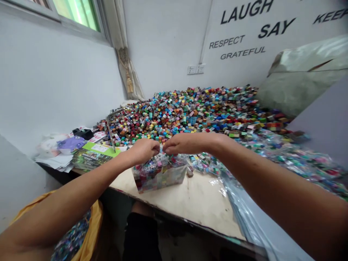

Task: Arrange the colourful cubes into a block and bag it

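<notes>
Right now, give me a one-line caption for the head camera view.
Left hand and right hand meet above a box of bagged bricks, before a heap of coloured toy bricks.

On the white wall (168,43) we read large black capitals (246,14): LAUGH near the top, SAY below it and to the right, and KEEP at the right edge, its last letter cut off by the frame. Smaller capitals give RESPECT at the left and GRATEFUL just beneath it. On the worktop (190,203), a booklet (92,157) with a green band carries small print, but we find it too blurred to read.
</notes>
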The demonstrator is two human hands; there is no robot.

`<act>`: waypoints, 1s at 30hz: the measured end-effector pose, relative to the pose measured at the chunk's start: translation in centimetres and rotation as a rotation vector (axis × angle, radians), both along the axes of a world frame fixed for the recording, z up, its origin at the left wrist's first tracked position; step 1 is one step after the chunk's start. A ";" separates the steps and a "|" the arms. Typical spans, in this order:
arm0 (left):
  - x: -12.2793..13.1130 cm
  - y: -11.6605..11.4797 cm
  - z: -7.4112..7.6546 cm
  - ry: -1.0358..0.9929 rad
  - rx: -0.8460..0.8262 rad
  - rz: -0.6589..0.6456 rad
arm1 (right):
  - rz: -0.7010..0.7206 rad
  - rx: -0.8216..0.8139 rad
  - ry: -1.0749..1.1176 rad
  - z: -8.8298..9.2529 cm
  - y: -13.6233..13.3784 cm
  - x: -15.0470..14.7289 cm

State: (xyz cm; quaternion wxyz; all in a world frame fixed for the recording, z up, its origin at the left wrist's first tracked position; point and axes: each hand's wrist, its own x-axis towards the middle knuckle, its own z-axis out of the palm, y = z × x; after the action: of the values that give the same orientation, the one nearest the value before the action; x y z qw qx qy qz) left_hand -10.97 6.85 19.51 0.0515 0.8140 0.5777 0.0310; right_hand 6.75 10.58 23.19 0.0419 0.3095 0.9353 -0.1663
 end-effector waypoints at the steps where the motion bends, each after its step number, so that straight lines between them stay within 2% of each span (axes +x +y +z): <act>1: -0.1 0.0 -0.2 -0.003 0.013 -0.007 | 0.006 0.011 -0.035 0.2 -0.4 -0.2; 6: -0.6 0.2 -0.4 0.008 0.059 -0.046 | -0.019 0.016 -0.140 0.4 -1.1 -1.3; 11: -0.7 0.1 -0.3 -0.018 0.035 -0.050 | -0.045 0.034 -0.158 0.3 -0.9 -1.1; 14: -0.7 0.0 -0.3 -0.016 0.033 -0.057 | -0.095 0.138 -0.171 -0.3 -1.1 -0.8; 17: -0.6 0.0 -0.3 -0.026 0.037 -0.068 | -0.144 0.248 -0.277 -1.0 -1.5 -0.9; 20: -0.7 0.1 -0.2 -0.035 0.031 -0.069 | -0.152 0.266 -0.341 -0.9 -1.9 -1.4; 25: -1.1 0.3 0.8 -0.015 -0.034 -0.097 | -0.028 0.159 -0.179 -0.4 -1.2 -1.5; 28: -1.3 0.2 1.0 -0.028 -0.053 -0.082 | 0.023 -0.006 -0.042 -1.1 -0.4 -1.2; 30: -1.3 0.1 0.8 -0.047 -0.040 -0.069 | 0.015 -0.063 -0.024 -1.9 -0.3 -1.0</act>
State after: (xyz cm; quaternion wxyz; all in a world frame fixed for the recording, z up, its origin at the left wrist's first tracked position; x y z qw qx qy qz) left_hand -12.31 6.97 20.34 0.0823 0.8312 0.5486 0.0365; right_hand 5.74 10.29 21.34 0.0642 0.3032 0.9313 -0.1914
